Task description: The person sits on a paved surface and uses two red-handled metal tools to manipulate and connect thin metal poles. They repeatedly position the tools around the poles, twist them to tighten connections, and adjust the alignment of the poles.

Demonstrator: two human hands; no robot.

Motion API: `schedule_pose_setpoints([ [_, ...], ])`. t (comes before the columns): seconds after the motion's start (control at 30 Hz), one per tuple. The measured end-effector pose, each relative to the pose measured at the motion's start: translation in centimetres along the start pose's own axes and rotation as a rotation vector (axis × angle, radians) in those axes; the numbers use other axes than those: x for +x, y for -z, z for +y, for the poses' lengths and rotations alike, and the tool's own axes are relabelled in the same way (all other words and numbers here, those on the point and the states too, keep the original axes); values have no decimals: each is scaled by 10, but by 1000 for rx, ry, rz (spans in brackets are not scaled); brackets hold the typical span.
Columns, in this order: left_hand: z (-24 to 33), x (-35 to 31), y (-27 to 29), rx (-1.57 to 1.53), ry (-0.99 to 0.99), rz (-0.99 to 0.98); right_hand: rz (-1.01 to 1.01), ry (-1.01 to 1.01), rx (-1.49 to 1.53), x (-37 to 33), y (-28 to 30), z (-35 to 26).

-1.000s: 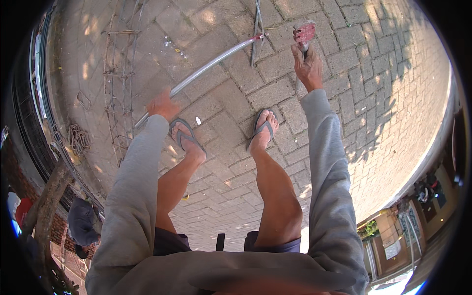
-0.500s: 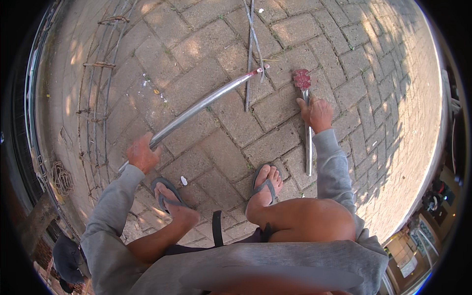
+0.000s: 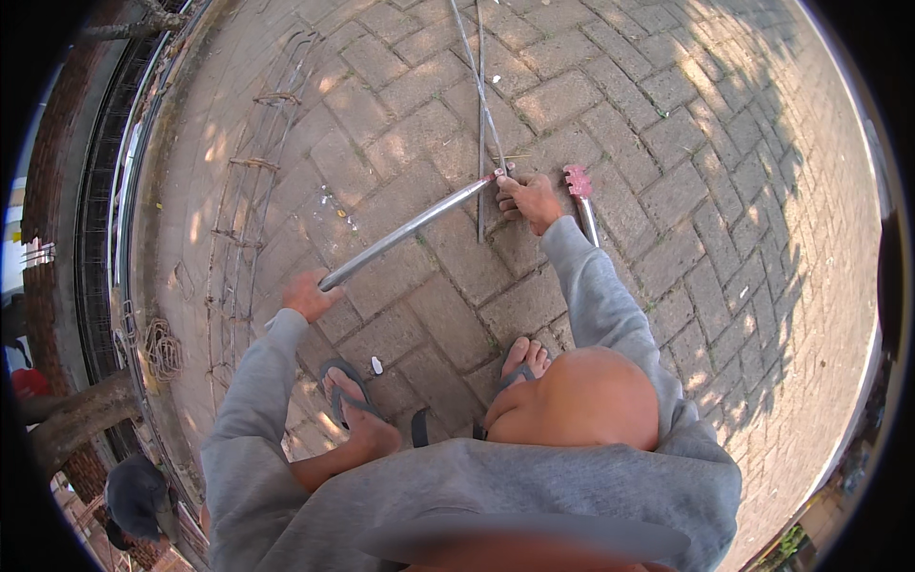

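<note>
My left hand (image 3: 310,295) is closed round the lower end of a long silver bending bar (image 3: 410,225). The bar slants up to the right, and its small red head meets a thin steel rod (image 3: 493,129). At that head my right hand (image 3: 534,203) has its fingers closed on the rod's near end. A second steel rod (image 3: 480,205) lies on the paving, crossing the first. Just right of my right hand lies another bending bar (image 3: 578,181) with a red notched head, its lower handle hidden behind my forearm.
A long tied rebar cage (image 3: 253,200) lies on the left, with a coil of wire (image 3: 164,351) near its lower end. Brick paving (image 3: 448,305) spreads under my sandalled feet. A person in a dark cap (image 3: 136,496) is at the lower left.
My right hand has let go of the notched bar and moved left to the rod at the other bar's head. My left hand still grips its bar; the view has shifted.
</note>
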State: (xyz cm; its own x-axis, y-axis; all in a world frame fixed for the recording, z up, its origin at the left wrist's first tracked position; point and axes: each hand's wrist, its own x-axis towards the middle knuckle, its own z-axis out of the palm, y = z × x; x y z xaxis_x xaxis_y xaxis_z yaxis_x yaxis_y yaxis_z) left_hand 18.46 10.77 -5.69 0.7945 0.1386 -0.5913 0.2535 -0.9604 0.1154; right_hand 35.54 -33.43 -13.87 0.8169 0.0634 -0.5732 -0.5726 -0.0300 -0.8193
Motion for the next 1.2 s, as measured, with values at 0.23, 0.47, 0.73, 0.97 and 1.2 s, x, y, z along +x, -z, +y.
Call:
schedule_pose_setpoints([
  [0.23, -6, -2, 14, -261, -70, 50, -42, 181, 177, -28, 3, -37],
  [0.47, 43, -20, 11, -645, -247, 188, -88, 590, 231, -94, 23, -161],
  [0.73, 135, 8, 13, -1249, -296, 336, -189, 682, 396, -154, -14, -321],
  [0.97, 204, 32, -5, -1548, -198, 560, -228, 616, 242, -185, -75, -398],
  [1.2, 187, 19, -14, -1399, 16, 1039, -227, 617, 132, -196, -118, -423],
])
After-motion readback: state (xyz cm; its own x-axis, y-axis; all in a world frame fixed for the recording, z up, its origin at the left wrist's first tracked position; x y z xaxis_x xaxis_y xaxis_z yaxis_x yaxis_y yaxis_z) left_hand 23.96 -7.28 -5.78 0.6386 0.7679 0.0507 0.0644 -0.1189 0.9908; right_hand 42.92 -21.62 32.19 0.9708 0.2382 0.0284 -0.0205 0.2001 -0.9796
